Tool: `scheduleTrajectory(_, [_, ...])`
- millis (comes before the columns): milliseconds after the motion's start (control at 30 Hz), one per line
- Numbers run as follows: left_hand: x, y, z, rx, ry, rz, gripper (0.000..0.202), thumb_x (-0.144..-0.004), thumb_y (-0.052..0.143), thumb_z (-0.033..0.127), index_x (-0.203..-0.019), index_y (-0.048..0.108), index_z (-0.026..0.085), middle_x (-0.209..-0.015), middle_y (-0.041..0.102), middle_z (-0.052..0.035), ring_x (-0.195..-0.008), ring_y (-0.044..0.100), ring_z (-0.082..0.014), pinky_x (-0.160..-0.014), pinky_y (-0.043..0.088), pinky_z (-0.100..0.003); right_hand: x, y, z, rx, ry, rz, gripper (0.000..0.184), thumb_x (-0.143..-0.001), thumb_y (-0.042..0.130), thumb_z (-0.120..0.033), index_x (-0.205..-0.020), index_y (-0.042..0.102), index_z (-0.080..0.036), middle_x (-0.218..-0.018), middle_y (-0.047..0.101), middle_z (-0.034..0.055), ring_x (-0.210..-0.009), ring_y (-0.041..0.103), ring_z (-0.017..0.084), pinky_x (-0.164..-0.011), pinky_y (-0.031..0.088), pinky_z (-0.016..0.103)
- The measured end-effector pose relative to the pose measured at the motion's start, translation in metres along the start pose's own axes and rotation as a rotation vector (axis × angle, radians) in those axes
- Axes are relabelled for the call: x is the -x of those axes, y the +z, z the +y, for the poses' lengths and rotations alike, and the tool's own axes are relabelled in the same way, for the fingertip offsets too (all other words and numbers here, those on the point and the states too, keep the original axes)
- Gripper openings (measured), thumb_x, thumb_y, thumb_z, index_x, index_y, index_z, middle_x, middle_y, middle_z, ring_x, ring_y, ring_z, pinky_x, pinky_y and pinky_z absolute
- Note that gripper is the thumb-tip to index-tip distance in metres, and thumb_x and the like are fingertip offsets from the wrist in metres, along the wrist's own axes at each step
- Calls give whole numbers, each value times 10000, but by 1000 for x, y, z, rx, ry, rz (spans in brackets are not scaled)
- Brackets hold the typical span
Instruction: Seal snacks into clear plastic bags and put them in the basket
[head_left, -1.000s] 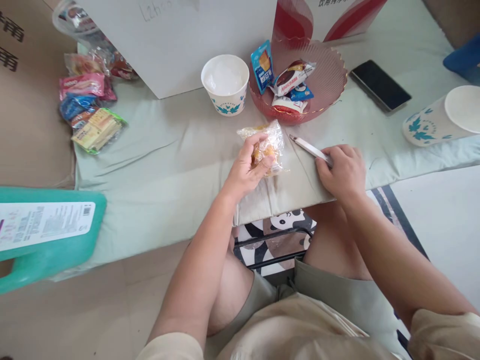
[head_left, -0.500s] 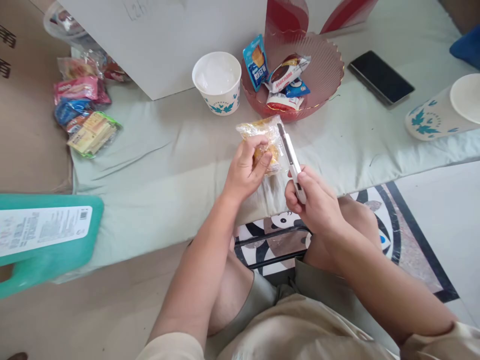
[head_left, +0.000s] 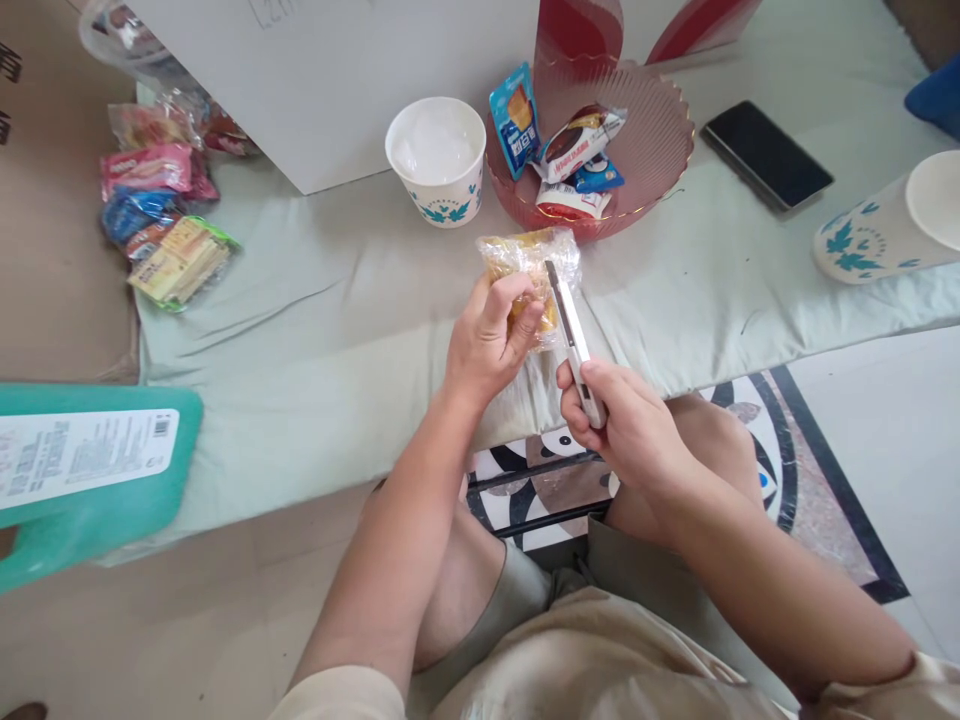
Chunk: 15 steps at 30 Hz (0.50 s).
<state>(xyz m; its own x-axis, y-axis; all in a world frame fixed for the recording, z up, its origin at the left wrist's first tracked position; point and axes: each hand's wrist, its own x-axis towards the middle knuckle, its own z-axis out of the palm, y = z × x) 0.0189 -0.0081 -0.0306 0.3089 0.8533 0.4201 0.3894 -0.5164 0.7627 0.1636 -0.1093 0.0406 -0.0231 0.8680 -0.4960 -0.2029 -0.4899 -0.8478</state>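
Observation:
A clear plastic packet with yellow contents is pinched in my left hand, just above the cloth. What the yellow food is I cannot tell. My right hand is wrapped round a white utility knife, its blade out and pointing up and to the left. The blade tip lies over the packet's right side; whether it touches the film is unclear. Beyond the packet stand a white paper cup with blue-green leaves and a pink ribbed bowl with several wrapped snacks.
On the pale green cloth lie a black phone and a paper cup on its side. Several snack packs lie at left, near a cardboard box. A green plastic container is nearer me. A white box stands behind.
The knife has moved left and toward me, so its tip now overlaps the packet instead of standing at its right edge. The packet has turned slightly in my left hand.

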Motion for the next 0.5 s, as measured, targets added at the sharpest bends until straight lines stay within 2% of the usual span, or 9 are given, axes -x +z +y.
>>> scheduleTrajectory(100, [-2,3,-4,-8,66,121,390,-1040,399,616,-1188,538,283,-1045,666,-47,-884,658,-155,-811,522,-288,4,1,3,29,50,-41,319,-922,488,-507,-852,544,-200,-525,464,-68,-417,352,67,-441,262,225])
scheduleTrajectory(167, [-4,4,-5,15,52,201,370,-1035,415,619,-1158,526,288,-1008,662,-36,-838,645,-145,-791,520,-284,6,2,8,59,68,-62,334,-925,472,-517,-848,536,-198,-534,459,-67,-428,344,66,-446,246,227])
scheduleTrajectory(333, [-9,4,-5,226,-159,304,434,-1002,380,707,-1147,489,312,-923,595,-7,-682,583,-106,-660,493,-251,17,-1,25,190,141,-171,388,-951,460,-558,-847,544,-194,-544,438,-64,-476,345,80,-483,247,237])
scheduleTrajectory(433, [-12,1,-8,334,-287,324,544,-949,330,797,-1238,457,354,-978,578,-14,-774,642,-115,-681,515,-244,25,-13,29,265,135,-204,419,-970,457,-579,-849,567,-193,-562,452,-48,-510,368,98,-514,285,254])
scheduleTrajectory(500, [-13,-2,-9,355,-330,342,601,-928,328,823,-1333,405,385,-1062,592,-30,-883,678,-133,-749,546,-262,26,-27,28,373,53,-136,433,-987,450,-580,-841,583,-195,-626,493,-20,-573,437,120,-567,359,273])
